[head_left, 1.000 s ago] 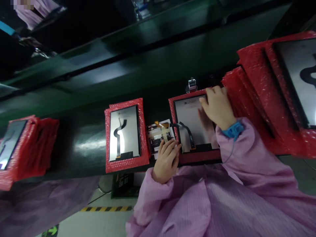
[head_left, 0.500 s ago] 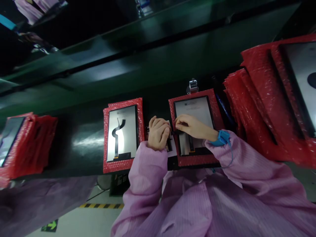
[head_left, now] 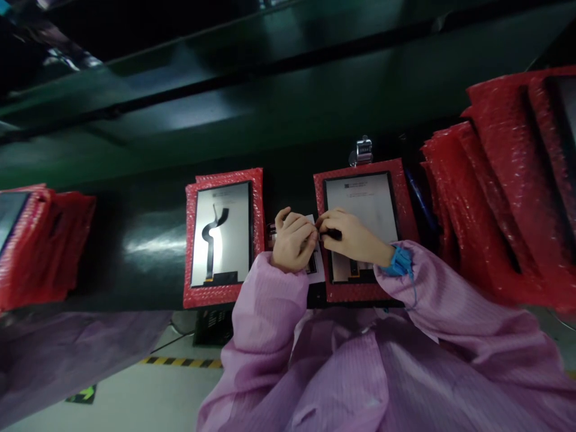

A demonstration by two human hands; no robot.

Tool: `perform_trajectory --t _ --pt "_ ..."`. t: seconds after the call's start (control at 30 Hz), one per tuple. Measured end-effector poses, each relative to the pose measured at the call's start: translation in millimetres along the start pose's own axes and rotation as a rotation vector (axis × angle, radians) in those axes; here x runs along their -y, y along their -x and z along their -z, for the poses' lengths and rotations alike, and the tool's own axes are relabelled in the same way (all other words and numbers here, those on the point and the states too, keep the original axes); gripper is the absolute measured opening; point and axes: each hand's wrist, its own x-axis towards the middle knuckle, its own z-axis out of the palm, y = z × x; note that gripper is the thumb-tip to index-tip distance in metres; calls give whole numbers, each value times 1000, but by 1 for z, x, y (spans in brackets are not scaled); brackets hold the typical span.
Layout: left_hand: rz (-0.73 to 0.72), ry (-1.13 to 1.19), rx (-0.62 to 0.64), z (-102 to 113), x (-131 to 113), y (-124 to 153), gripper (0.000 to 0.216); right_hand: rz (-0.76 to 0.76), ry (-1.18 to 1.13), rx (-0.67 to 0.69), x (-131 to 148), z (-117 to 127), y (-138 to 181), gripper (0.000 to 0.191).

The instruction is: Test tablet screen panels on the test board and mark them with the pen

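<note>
A display panel lies back side up on red bubble wrap in front of me, printed with small text. Its dark flex cable runs up under my right hand, whose thumb and fingers pinch together at the panel's left edge, on what seems to be the cable's end. Curled fingers of my left hand meet those fingertips; what they grip is hidden. Under the left hand lies a white sheet with dark print. To the left, a second panel with a curved black flex cable rests on red bubble wrap.
Stacked red bubble-wrap pouches stand at the right, more pouches at the far left. A metal tally counter sits behind the right panel, a blue pen-like object beside it. A dark green ledge crosses behind.
My right hand has shifted slightly left relative to the panel, so its fingertips now meet the left hand's. The camera view has also moved a little.
</note>
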Motion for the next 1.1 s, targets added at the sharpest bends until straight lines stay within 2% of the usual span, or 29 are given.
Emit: perform_trajectory --t 0.33,0.5,0.57,0.63,0.7,0.73,0.77,0.83,0.9,0.93,1.0,1.1 --pt "-35 -103 -69 -6 -5 -1 24 -33 -37 44 -4 2 -1 16" --pt "48 -76 -71 -4 -3 -1 29 -62 -97 132 -3 13 -4 16" --pt "200 -35 -203 -2 -5 -2 32 -114 -162 178 -2 24 -3 18" --pt "391 -34 -452 0 -13 -1 33 -180 -232 167 -4 38 -2 26" --pt "508 -63 -657 -2 -28 3 35 -228 -207 17 -11 53 -1 30" --pt "508 -70 -671 -4 -38 7 42 -242 -124 -102 -17 59 -1 28" --pt "473 -65 -611 -8 -48 13 53 -257 1 -233 -24 65 -2 24" --pt "343 -40 -343 -18 -70 26 73 -305 303 -453 -39 76 -6 14" --pt "243 -30 -69 -29 -87 39 83 -370 522 -546 -53 83 -11 9" --pt "225 -31 17 -35 -92 45 85 -402 578 -550 -59 86 -14 7" --pt "242 -31 79 -44 -99 53 87 -443 617 -512 -66 90 -18 6" --pt "302 -17 39 -49 -100 57 96 -415 602 -495 -67 95 -18 12"
